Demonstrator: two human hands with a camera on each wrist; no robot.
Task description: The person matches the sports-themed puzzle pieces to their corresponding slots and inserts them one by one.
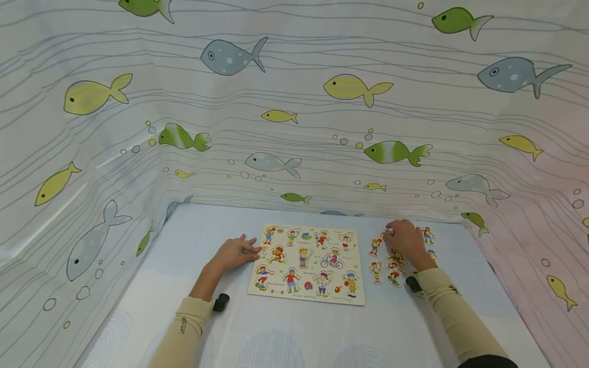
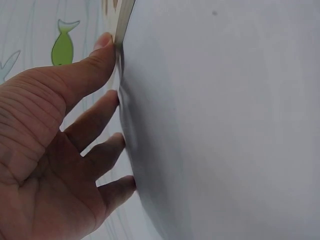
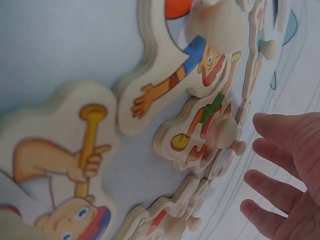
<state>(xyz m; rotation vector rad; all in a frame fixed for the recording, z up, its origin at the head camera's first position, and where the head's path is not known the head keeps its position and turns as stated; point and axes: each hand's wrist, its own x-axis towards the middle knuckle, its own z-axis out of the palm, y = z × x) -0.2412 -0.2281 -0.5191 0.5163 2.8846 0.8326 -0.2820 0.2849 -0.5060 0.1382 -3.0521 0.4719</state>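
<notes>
A flat wooden puzzle board (image 1: pixel 276 268) printed with children playing sports lies mid-table. My left hand (image 1: pixel 235 254) is at its left side, fingers spread; in the left wrist view the thumb touches the board's edge (image 2: pixel 123 22) and the other fingertips rest on the tabletop. Over a group of loose puzzle pieces (image 1: pixel 376 272) right of the board is my right hand (image 1: pixel 407 240), hiding some of them. Up close, the right hand (image 3: pixel 290 170) has its fingers apart beside knobbed pieces (image 3: pixel 205 120), with nothing visible between them.
The pale blue table (image 1: pixel 202 327) meets walls of fish-patterned sheeting (image 1: pixel 313 143) at the back and both sides. Another loose piece (image 1: pixel 428 235) lies just beyond the right hand. Black wrist devices (image 1: pixel 221 302) sit at both sleeves.
</notes>
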